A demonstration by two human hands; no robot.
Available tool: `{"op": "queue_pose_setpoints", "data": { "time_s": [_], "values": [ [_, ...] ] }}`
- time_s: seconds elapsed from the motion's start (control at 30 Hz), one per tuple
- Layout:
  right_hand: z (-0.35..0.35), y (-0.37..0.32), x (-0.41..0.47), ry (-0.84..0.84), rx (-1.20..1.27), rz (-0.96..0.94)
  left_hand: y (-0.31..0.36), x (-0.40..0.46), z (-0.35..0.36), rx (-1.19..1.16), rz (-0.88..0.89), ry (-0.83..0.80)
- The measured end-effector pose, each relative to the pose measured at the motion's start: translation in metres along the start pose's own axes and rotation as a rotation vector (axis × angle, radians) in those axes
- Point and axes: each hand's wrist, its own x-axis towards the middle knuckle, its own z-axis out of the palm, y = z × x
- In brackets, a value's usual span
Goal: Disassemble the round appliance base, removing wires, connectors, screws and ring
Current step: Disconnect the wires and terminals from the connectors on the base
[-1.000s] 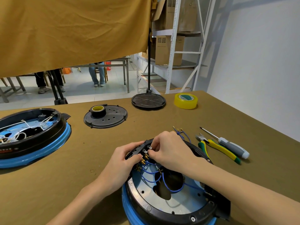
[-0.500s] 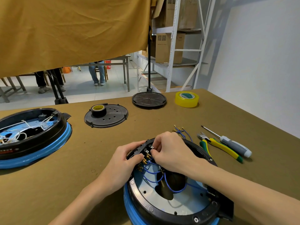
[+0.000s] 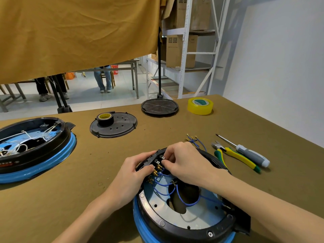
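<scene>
The round appliance base [image 3: 184,207] lies at the near edge of the brown table [image 3: 52,199], open side up, tilted so that its far rim sits higher than the near rim; its blue outer band faces the person and a black tab projects from its right side. Inside, a silver plate with a central opening carries several blue wires [image 3: 175,190] that loop from the middle toward a black connector block [image 3: 154,160] at the far-left rim, where brass terminals stand in a row running near to far. The left hand [image 3: 129,176] grasps this block, thumb against its inner face beside the terminals, fingers curled over the outer rim. The right hand [image 3: 184,163] reaches across the base from the right, its fingertips pinching at a small terminal on the block; the exact part held is too small to tell. A loose bundle of blue wires with brass lugs [image 3: 192,140] lies on the table just beyond the base. To the right, the pliers [image 3: 235,157] and the screwdriver [image 3: 245,149] lie side by side, long axes running from far-left to near-right, tips pointing away. A second base [image 3: 31,148] sits well apart at the left.
</scene>
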Motion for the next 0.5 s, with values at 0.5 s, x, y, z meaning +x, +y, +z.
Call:
{"op": "queue_pose_setpoints", "data": {
  "time_s": [0.5],
  "values": [
    [-0.002,-0.015,-0.013,0.035,-0.161,-0.067,0.0,0.001,0.003,-0.031,0.029,0.017]
  ]
}}
